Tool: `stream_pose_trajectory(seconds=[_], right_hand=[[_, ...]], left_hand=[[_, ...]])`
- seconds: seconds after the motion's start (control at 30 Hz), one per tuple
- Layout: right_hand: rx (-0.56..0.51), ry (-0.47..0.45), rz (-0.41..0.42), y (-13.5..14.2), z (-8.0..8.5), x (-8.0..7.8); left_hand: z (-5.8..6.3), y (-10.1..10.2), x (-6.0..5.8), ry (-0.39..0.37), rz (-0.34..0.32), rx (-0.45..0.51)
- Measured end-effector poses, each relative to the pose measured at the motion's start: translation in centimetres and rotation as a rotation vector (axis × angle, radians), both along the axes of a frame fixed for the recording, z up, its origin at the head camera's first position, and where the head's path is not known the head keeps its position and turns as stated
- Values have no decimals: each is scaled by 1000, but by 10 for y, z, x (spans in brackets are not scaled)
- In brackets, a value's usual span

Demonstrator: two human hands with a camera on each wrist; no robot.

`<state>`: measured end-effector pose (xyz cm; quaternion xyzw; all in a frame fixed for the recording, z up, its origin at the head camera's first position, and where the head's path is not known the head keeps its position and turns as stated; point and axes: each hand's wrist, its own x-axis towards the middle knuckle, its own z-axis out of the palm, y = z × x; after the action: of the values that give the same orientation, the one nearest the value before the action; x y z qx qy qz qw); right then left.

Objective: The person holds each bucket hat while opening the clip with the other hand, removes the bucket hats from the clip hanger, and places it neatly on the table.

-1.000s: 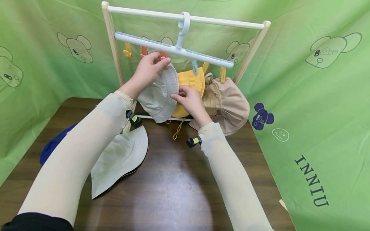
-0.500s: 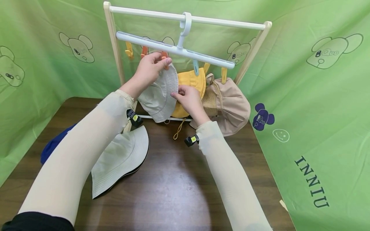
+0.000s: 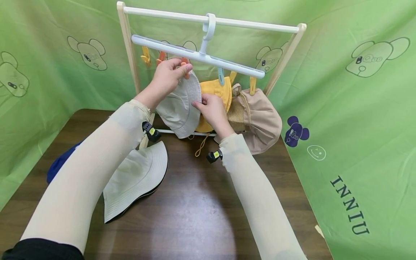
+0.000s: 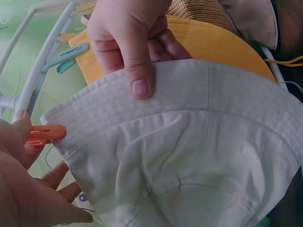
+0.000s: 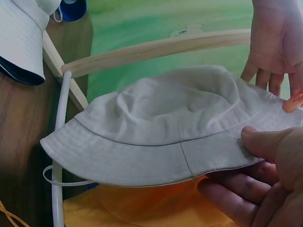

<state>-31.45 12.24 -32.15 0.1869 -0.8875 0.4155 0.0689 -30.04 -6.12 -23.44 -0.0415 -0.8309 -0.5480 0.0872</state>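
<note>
My left hand pinches an orange clothespin between thumb and fingers, under the pale blue clip hanger. This clip bites the brim corner of a light grey bucket hat, as the left wrist view shows. Lower along the same brim, my right hand holds the edge, thumb on the outer face and fingers behind it. Behind the grey hat hangs a yellow hat, near a light blue clothespin. A beige hat with a straw part hangs at the right from a yellow clothespin.
A wooden rack with a white top rail carries the hanger. Another yellow clothespin hangs at the hanger's left end. On the brown table lie a pale bucket hat with dark lining and a blue item, partly behind my left arm.
Both hands keep their hold on the clothespin and brim. My right wrist has risen slightly and shifted a little left. The left orange clothespin on the hanger has tilted slightly.
</note>
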Motion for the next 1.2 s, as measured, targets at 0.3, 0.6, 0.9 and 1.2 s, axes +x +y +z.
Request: stream_pose_trajectory(seconds=[0.3,0.6,0.9,1.2], right_hand=[[8,21,-10,0,0,1],[-7,25,5,-1,-2,2],[3,36,-10,-2,-3,3],[19,48,-17,-1,-2,5]], left_hand=[[1,-1,-1,-2,-2,3],[-1,-2,1,9,-17,10],[-3,-2,0,16,-12,16],[-3,-2,-2,16,-13,23]])
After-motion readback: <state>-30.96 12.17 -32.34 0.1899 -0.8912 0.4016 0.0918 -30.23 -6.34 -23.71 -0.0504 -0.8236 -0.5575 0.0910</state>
